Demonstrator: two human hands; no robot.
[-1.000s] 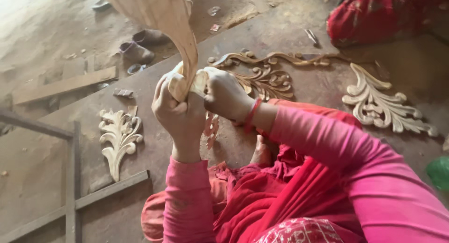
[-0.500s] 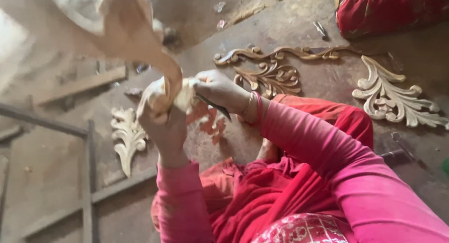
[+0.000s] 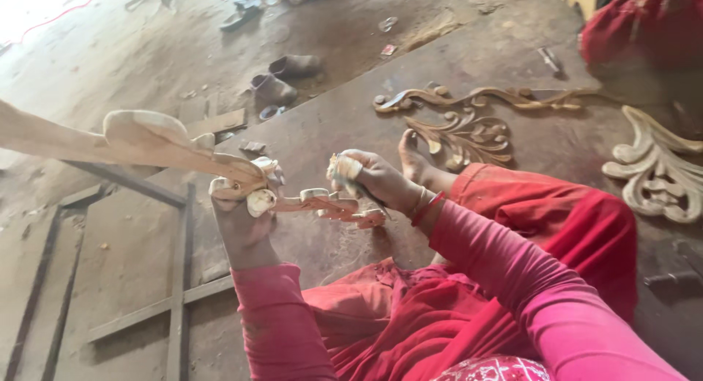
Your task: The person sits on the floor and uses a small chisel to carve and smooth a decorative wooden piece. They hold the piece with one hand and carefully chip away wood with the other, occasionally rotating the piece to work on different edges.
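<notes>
A long pale carved wooden piece (image 3: 146, 143) stretches from the left edge toward the middle, lying nearly level. My left hand (image 3: 242, 212) grips it from below near its scrolled end. My right hand (image 3: 377, 177) is closed on a small folded scrap, likely sandpaper (image 3: 344, 166), held against the carving's thin reddish tip (image 3: 329, 204). Both arms wear pink sleeves, and red cloth covers my lap. My bare foot (image 3: 414, 157) rests on the floor just beyond the right hand.
Carved scroll ornaments lie on the floor: a brown one (image 3: 469, 124) ahead and a pale one (image 3: 655, 172) at right. A pair of shoes (image 3: 282, 80) sits further off. Wooden frame slats (image 3: 179, 278) lie at left. Another person in red (image 3: 637, 22) sits at top right.
The carved piece has swung down from upright to nearly level, pointing left. My hands have come apart, the right one now at the carving's thin tip.
</notes>
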